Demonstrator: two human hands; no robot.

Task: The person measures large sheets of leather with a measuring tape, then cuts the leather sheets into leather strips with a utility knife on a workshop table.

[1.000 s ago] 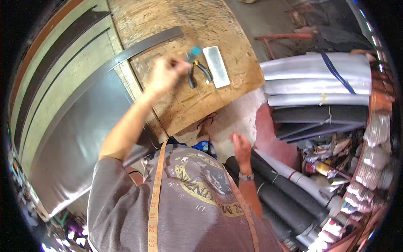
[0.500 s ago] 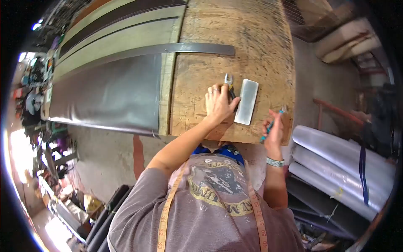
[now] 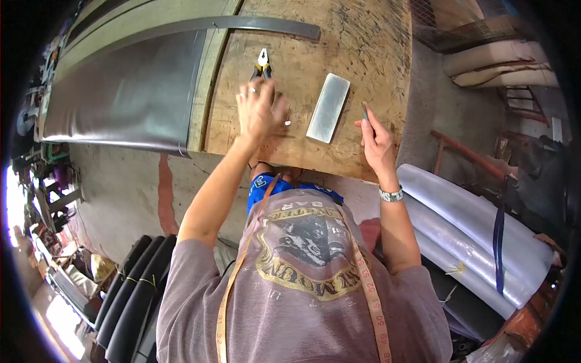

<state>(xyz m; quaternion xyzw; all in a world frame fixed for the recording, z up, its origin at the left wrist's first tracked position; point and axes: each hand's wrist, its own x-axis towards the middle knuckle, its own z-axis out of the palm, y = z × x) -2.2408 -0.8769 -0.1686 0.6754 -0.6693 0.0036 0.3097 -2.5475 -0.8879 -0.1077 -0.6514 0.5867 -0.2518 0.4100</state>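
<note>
My left hand [image 3: 257, 114], blurred by motion, hovers over the handle ends of a pair of pliers [image 3: 263, 63], thumb and fingers apart. The pliers lie on the wooden table with their jaws pointing away from me; black and yellow show on the grips. A small white piece [image 3: 288, 123] lies beside my left thumb. In my right hand [image 3: 378, 142], curled fingers hold a slim tool [image 3: 365, 111], its narrow end sticking up past the index finger and the remainder hidden. Between both hands rests a flat, pale metal block [image 3: 328, 109].
A long metal ruler [image 3: 272, 26] crosses the scratched wooden table [image 3: 357, 54]. Dark sheet material [image 3: 127, 91] covers the left side. Rolls of clear sheeting [image 3: 466, 230] lie at my right, black rolls [image 3: 136, 284] at lower left. A tape measure [image 3: 372, 290] hangs around my neck.
The pliers have shifted left, away from the metal block, along with my left hand. My right hand has come up nearer the block, still holding its tool. The whole view has shifted.
</note>
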